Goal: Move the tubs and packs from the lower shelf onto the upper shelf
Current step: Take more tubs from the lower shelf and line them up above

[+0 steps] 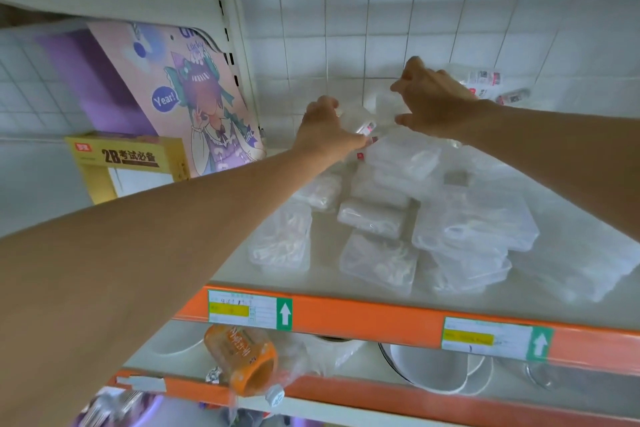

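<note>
Upper shelf (pixel 311 282) | clear packs (pixel 467 229) heaped loosely mid-shelf | left hand (pixel 323 130) curled round a labelled tub (pixel 363 128) behind the heap | right hand (pixel 433 97), fingers bent and half-spread over a second tub (pixel 386 104), grip unclear | risk: tubs set on the sloping heap may send packs sliding off the front.

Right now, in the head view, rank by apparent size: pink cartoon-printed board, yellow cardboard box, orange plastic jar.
pink cartoon-printed board
yellow cardboard box
orange plastic jar
Last two unsure: jar sits nearer.
</note>
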